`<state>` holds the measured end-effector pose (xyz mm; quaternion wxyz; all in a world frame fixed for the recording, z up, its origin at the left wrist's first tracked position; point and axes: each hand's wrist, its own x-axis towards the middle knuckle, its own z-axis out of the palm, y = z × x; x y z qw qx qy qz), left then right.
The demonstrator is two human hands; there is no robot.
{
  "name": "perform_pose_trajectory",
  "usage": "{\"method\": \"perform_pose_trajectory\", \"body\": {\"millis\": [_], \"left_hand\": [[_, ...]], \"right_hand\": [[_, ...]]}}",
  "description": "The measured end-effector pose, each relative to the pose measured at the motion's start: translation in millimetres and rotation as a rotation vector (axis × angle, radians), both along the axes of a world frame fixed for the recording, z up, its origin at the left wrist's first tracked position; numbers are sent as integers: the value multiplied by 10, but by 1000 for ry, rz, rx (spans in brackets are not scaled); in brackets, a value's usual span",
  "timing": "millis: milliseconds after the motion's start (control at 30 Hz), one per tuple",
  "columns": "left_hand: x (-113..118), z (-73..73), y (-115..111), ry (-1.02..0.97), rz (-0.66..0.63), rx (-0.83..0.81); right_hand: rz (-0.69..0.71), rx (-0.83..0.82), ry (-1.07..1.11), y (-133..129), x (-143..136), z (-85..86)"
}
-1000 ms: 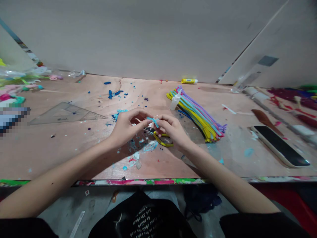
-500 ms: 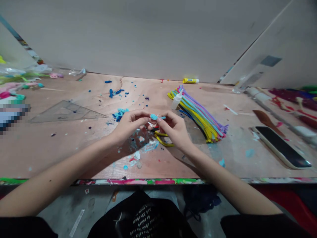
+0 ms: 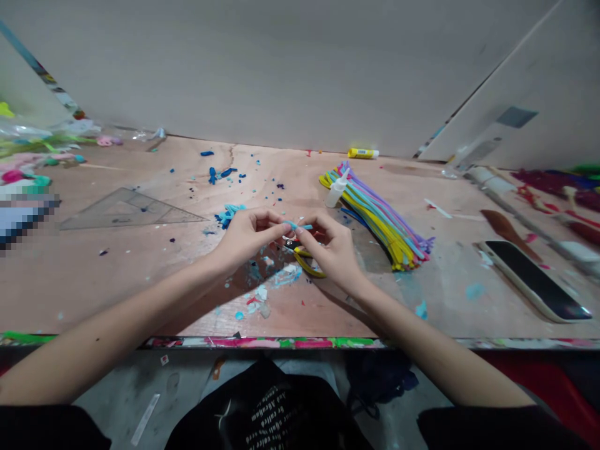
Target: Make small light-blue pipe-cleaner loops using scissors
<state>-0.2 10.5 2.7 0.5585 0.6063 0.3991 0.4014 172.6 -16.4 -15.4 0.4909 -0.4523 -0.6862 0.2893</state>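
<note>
Between my two hands is a short light-blue pipe cleaner (image 3: 300,226), bent at its left part. My left hand (image 3: 250,234) pinches its left end with thumb and fingertips; my right hand (image 3: 330,240) pinches it farther right, a tip sticking out. Beneath my hands, a pair of scissors (image 3: 309,265) with yellow handles lies on the table, its blades partly hidden. Just behind my left hand sits a small heap of blue and light-blue pieces (image 3: 228,215). A bundle of pipe cleaners (image 3: 384,219) in yellow, blue, pink and purple lies right of my right hand.
A small white bottle (image 3: 335,191) stands against the bundle. A clear set square (image 3: 134,209) lies at left, a yellow glue stick (image 3: 362,153) at the back. On the right are a phone (image 3: 537,281) and a brown wooden tool (image 3: 509,232). Blue scraps (image 3: 220,175) dot the table.
The light-blue pipe cleaner has turned between my fingertips and looks thinner now. My hands stay nearly in place; the view has shifted slightly.
</note>
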Motion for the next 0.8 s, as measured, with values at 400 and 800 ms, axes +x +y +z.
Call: {"method": "perform_pose_trajectory", "body": {"millis": [400,800], "left_hand": [[4,-35,45,-20,97,-27],[6,-35,30,-32,51,37]], "right_hand": [[85,-228,286,65,9,11],[165,-310,328,61,-28,8]]}}
